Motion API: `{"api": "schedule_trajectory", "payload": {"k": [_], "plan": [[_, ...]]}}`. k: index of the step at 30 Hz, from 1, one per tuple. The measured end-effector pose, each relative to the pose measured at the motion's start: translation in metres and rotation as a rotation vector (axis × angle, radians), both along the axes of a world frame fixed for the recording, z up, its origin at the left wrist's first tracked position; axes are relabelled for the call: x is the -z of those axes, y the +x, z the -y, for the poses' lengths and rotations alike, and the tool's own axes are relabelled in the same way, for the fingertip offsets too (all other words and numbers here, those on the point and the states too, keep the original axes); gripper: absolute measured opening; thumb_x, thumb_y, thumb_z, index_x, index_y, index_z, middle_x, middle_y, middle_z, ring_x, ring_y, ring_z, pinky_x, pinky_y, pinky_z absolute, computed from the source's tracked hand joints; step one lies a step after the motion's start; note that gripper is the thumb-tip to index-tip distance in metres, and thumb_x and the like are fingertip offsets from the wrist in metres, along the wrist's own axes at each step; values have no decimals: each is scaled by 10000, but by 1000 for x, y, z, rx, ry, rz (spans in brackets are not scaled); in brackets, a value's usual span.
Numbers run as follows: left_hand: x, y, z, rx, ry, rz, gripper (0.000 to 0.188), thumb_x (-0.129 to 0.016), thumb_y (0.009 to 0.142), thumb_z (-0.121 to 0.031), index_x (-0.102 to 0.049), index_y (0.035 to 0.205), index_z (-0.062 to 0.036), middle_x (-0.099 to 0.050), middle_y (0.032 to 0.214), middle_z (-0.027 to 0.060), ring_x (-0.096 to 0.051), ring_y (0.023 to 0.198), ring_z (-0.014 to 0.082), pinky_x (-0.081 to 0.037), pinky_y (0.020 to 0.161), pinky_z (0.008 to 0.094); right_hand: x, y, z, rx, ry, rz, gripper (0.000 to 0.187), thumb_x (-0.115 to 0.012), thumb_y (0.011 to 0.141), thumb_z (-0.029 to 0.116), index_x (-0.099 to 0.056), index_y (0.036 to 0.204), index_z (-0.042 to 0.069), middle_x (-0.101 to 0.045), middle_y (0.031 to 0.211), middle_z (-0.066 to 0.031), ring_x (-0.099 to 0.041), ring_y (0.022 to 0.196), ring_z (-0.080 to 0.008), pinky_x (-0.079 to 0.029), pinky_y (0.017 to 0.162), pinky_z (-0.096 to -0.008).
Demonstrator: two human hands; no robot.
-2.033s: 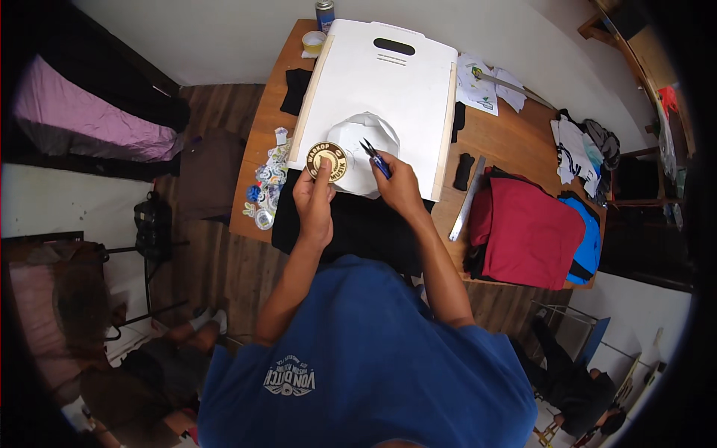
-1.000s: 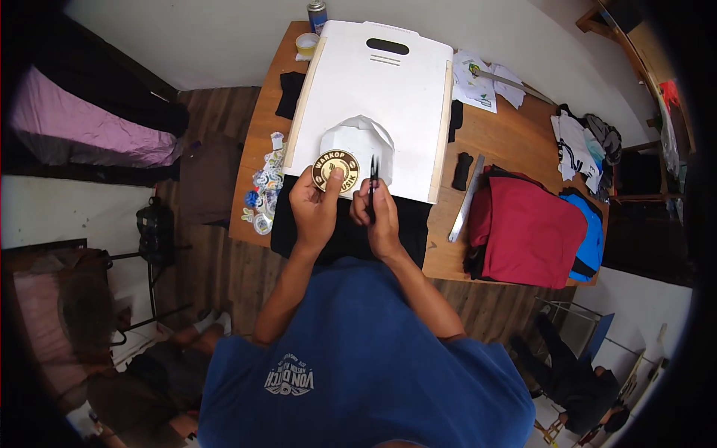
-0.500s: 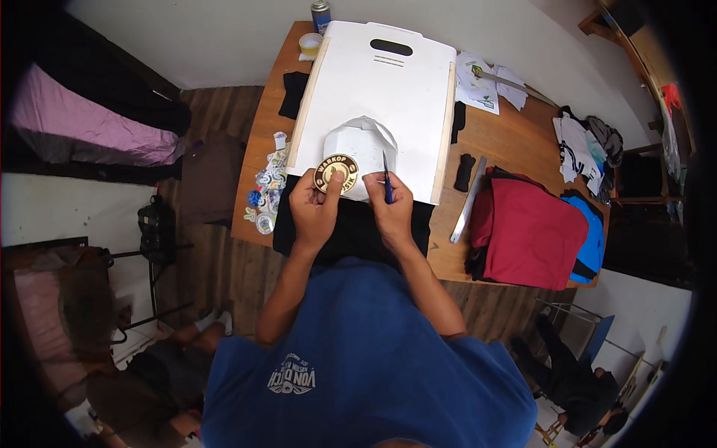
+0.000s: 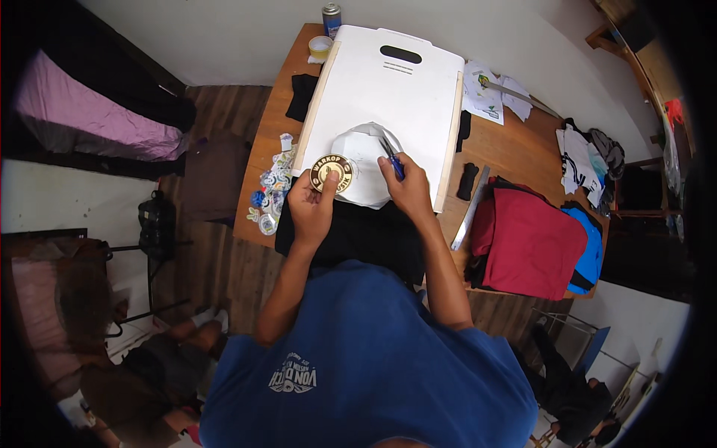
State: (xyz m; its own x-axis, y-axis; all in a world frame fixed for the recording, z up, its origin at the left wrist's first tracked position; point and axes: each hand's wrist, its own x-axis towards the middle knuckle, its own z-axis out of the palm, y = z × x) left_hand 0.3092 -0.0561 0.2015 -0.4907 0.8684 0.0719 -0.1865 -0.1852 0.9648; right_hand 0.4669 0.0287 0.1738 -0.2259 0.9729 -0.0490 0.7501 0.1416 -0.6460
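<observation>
Between the thumb and fingers of my left hand (image 4: 314, 205) is a round brown-and-cream sticker (image 4: 323, 166), its lower part behind the thumb. My right hand (image 4: 407, 183) is closed around blue-handled scissors (image 4: 396, 166), their tips pointing away from me. A curled piece of white paper (image 4: 366, 145) lies around and beneath the sticker and scissors, partly hidden by both hands. Under it is a white board (image 4: 403, 97) with a slotted handle hole, lying on the wooden table. Black cloth (image 4: 351, 231) covers the near side, close to my body.
Cut-out stickers (image 4: 272, 187) lie left of the board. A yellow tape roll (image 4: 320, 47) and a spray can (image 4: 331, 19) stand at the far left. A metal ruler (image 4: 470, 209), folded red cloth (image 4: 534, 239) and printed sheets (image 4: 484, 89) are on the right. Other people sit nearby.
My right hand has moved away from the sticker, to the right and slightly farther out, and the scissors have tilted leftward. My left hand still holds the sticker. The view has shifted slightly.
</observation>
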Motion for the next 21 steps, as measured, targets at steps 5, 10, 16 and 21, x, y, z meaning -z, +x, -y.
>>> {"api": "schedule_trajectory", "payload": {"k": [5,10,16,21], "plan": [[-2,2,-3,32,-75,56,120,-588,898,-82,-594,938,31,-630,858,40,-558,746,51,-438,657,183,-5,-8,27,29,-593,-973,315,-370,975,338,-494,935,51,-292,586,43,-271,510,-65,-241,472,-237],[-10,5,-4,4,-15,59,118,-581,902,-83,-589,939,29,-625,846,35,-550,737,46,-431,649,182,-21,-14,55,-63,-691,-1132,318,-311,982,336,-448,944,51,-317,605,12,-311,539,-87,-309,490,-226],[-17,11,0,39,18,45,100,-582,898,-69,-573,918,29,-620,830,37,-549,714,35,-432,607,174,-28,-25,78,-272,-503,-1281,342,-287,999,366,-403,929,51,-337,605,0,-315,521,-87,-327,486,-228],[-18,13,1,57,2,21,94,-589,893,-69,-563,886,21,-619,803,32,-545,678,21,-422,557,161,-25,-29,82,-236,-493,-1401,332,-297,1003,357,-392,894,58,-317,588,6,-278,491,-73,-302,467,-218]]}}
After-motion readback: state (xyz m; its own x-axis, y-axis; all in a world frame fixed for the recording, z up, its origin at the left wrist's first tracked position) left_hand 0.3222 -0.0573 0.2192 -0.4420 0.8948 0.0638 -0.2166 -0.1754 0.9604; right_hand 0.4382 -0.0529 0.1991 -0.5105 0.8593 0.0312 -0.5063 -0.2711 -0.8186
